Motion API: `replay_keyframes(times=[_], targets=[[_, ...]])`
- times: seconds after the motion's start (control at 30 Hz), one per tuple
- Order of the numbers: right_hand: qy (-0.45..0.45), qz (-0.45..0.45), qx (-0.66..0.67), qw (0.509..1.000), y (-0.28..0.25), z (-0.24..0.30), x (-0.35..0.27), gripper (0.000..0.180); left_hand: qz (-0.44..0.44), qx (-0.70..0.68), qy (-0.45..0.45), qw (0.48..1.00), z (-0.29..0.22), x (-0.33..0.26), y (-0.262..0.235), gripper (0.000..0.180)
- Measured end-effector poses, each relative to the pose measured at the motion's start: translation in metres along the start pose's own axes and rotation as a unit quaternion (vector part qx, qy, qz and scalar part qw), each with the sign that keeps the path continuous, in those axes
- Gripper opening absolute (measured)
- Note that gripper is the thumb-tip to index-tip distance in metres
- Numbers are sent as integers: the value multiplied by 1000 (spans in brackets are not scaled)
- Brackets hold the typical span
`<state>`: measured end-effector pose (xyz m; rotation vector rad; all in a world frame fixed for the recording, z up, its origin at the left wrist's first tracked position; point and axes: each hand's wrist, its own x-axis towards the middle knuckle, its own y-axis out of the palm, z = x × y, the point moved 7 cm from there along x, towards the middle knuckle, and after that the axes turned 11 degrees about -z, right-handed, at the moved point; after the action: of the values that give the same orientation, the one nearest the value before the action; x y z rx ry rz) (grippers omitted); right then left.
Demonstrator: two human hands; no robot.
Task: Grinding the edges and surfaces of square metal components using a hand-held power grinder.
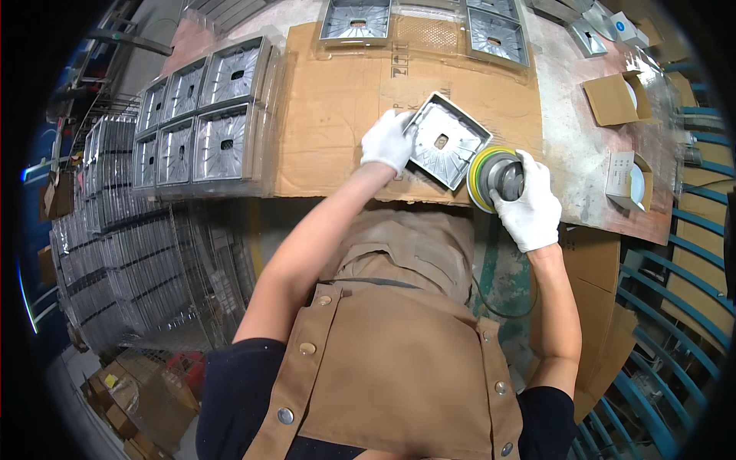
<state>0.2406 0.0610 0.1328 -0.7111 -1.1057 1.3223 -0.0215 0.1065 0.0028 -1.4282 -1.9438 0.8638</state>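
A square cast-metal housing (458, 146) with a raised rim and a small slot in its ribbed floor lies tilted over the cardboard sheet (337, 115). My left hand (388, 141), in a white glove, grips its left edge. My right hand (534, 203), gloved too, is closed round the dark body of a round disc sander (506, 178) with a yellow-green pad. The pad's edge is up against the housing's lower right side; whether they touch I cannot tell. A thin cord (498, 313) hangs below the sander.
Trays of similar housings (224, 143) stand at the left, and more housings (355, 21) sit along the far edge. Small open cardboard boxes (609, 102) with discs are at the right. Stacked trays (142, 253) fill the lower left; blue slatted racking (675, 307) is at the right.
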Motion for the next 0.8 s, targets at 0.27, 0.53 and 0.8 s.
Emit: replay_keyframes(times=[0.27, 0.53, 0.8], targets=[[-63, 160, -19, 985, 30, 43, -20, 69, 34, 56, 170, 983, -26, 37, 26, 18], [-101, 191, -19, 976, 36, 45, 1, 59, 27, 24, 205, 978, -25, 35, 25, 17], [-8, 25, -61, 998, 17, -49, 59, 63, 74, 63, 220, 971, -32, 45, 30, 18]])
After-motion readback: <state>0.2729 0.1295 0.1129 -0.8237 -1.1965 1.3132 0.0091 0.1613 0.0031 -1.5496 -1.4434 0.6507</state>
